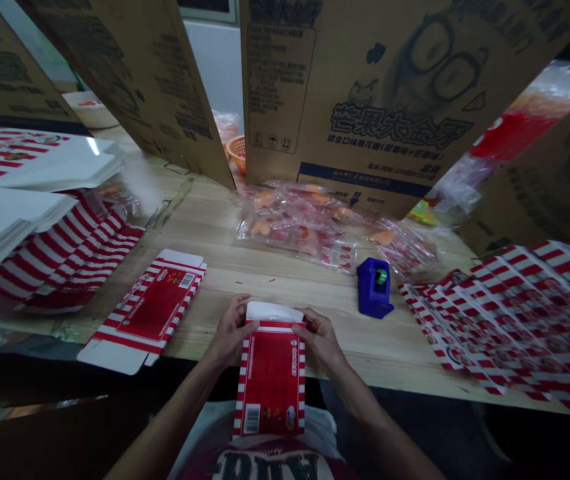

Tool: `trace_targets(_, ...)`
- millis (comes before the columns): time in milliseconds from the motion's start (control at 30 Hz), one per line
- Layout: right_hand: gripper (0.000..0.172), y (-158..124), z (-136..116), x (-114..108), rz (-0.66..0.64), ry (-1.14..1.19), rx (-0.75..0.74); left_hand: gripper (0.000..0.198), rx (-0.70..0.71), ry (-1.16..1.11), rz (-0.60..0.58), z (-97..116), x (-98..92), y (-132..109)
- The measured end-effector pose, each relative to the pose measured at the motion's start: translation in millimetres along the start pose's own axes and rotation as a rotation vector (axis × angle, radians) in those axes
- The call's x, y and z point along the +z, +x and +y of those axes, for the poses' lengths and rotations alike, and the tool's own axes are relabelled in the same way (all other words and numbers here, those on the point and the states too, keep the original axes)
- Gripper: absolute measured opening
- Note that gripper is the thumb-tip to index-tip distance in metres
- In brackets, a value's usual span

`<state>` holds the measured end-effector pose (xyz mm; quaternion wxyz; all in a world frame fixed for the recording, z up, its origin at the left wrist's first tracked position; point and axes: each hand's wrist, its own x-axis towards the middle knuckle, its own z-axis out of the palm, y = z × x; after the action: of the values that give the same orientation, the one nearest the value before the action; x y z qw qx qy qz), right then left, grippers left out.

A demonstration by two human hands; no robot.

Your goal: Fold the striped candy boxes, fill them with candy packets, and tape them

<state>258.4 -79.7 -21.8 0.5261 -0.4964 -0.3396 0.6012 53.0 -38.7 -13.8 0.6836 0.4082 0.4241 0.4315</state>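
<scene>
Hands, left (229,330) and right (321,341), hold one flat red-striped carton (271,380).

On the cardboard carton (395,87) we read 芒果大金牙 in big dark characters (395,125). Under them runs a smaller line that we make out as starting 综合口味, with a bracketed part after it that we can't read with confidence. To the left on the same carton, we see a ruled panel of fine print (279,77), with package handling symbols (272,139) at its foot. Below the big characters, the print on a dark blue band (359,179) is too small for us. Below the carton, a red-and-white box (271,380) bears a barcode (251,419), its digits too small to read. Its small white lettering (293,365) also defeats us.
</scene>
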Motion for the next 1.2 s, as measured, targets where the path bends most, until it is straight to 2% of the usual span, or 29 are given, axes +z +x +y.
trace_targets(100,0.018,2,-3,-4,-0.01,-0.081,-0.061,0.026,-0.027,0.092,-0.131,6,-7.2,1)
trace_targets(233,0.019,-2,-9,-7,-0.105,-0.219,-0.172,0.021,0.099,0.269,-0.143,11,-15.6,-1)
trace_targets(367,0.03,-4,-16,-5,-0.137,-0.272,-0.088,0.022,0.17,0.46,-0.185,20,-18.1,-3)
trace_targets(500,0.018,1,-24,0,-0.132,-0.337,-0.042,0.014,0.185,0.642,-0.238,33,-18.6,0)
trace_targets(633,0.011,8,-37,4,-0.146,-0.468,-0.082,0.012,0.128,0.623,-0.262,45,-21.4,8)
trace_targets(733,0.014,15,-44,5,-0.188,-0.47,-0.087,0.016,0.019,0.5,-0.309,50,-23.4,16)
trace_targets(833,0.017,19,-47,4,-0.209,-0.477,-0.083,0.017,0.008,0.455,-0.341,53,-23.9,20)
trace_targets(967,0.024,12,-44,2,-0.213,-0.541,-0.142,0.015,0.108,0.562,-0.358,55,-22.1,14)
trace_targets(1067,0.02,0,-41,1,-0.198,-0.569,-0.217,0.015,0.243,0.685,-0.363,52,-18.8,4)
trace_targets(1133,0.019,-5,-39,0,-0.175,-0.516,-0.229,0.013,0.339,0.698,-0.334,48,-15.7,-2)
trace_targets(1200,0.021,-6,-38,1,-0.145,-0.408,-0.18,0.013,0.422,0.682,-0.322,45,-12.2,-6)
